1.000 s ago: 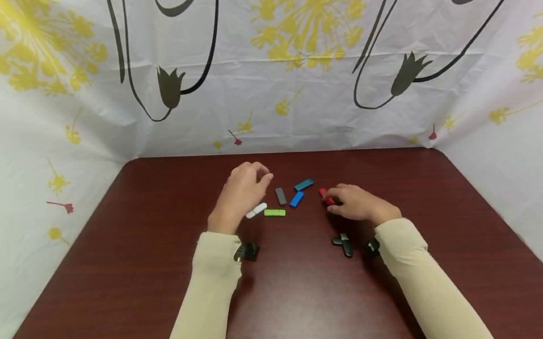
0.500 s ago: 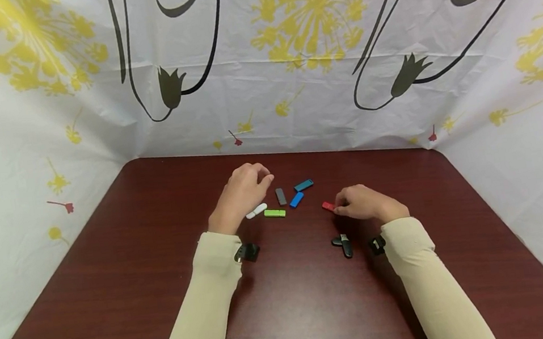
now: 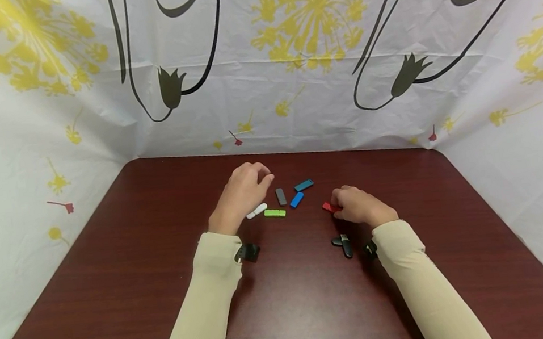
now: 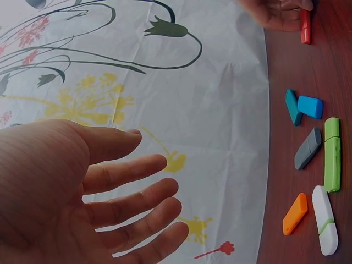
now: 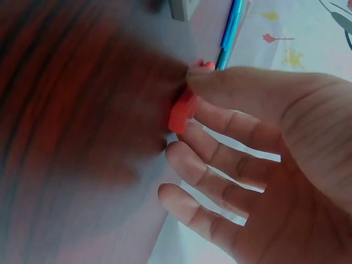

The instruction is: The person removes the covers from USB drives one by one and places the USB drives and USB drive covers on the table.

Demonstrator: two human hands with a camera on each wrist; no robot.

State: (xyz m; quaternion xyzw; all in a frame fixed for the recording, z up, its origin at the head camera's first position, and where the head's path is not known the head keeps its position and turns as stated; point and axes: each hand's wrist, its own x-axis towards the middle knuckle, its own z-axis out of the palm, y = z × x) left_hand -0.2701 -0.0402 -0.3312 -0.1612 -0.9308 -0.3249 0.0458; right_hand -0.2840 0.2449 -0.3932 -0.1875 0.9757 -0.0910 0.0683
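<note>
My right hand (image 3: 360, 204) pinches a red USB stick (image 3: 329, 206) between thumb and fingers, low over the table. In the right wrist view the thumb lies on the red stick and the other fingers spread below it. My left hand (image 3: 242, 194) hovers palm inward with nothing in it, its fingers apart and relaxed in the left wrist view. Close to it lie a white USB stick (image 3: 256, 211), a light green one (image 3: 274, 213) and a grey one (image 3: 281, 196). An orange stick (image 4: 295, 213) shows only in the left wrist view.
A blue stick (image 3: 297, 199) and a teal stick (image 3: 303, 185) lie between the hands. Nearer to me, dark USB sticks (image 3: 346, 245) lie against each other beside the right wrist. A patterned white sheet (image 3: 265, 119) hangs behind the brown table (image 3: 291, 316).
The red stick has come slightly nearer to me and turned. My right hand drew back to the right, then came a little left again. The left hand has stayed still.
</note>
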